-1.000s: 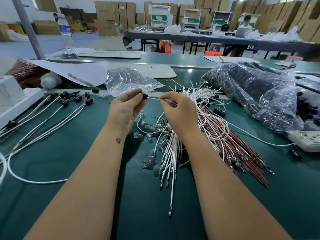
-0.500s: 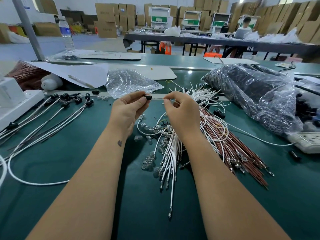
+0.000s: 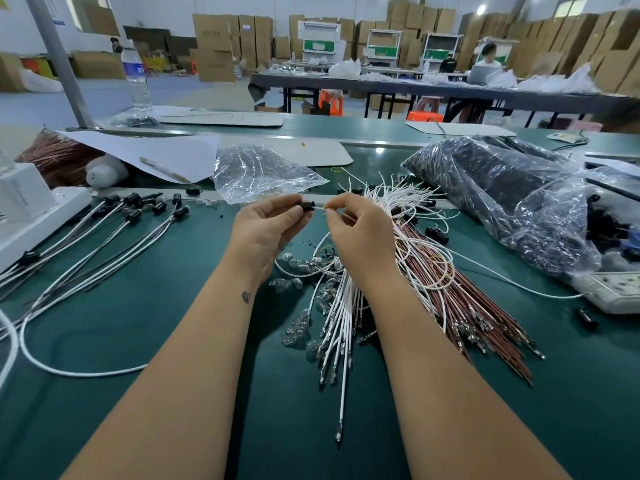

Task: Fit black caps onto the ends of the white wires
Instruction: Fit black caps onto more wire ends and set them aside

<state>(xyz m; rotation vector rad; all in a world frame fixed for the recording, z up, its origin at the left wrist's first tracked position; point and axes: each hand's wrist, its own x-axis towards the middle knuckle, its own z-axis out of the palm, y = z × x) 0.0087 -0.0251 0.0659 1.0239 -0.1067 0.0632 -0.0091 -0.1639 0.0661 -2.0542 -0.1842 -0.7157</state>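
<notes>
**Hands mating cap to wire end**

Left hand (image 3: 265,233) pinching small black plastic cap (image 3: 307,205) at fingertips; right hand (image 3: 360,237) pinching thin white insulated wire (image 3: 320,209) just behind its tip, tip at cap mouth. Both held above green bench mat (image 3: 145,323), over loose white wire bundle (image 3: 341,306). Probably light, cap rigid, wire floppy, so best gripped close to tip. Finished capped wires (image 3: 114,233) lying left.
</notes>
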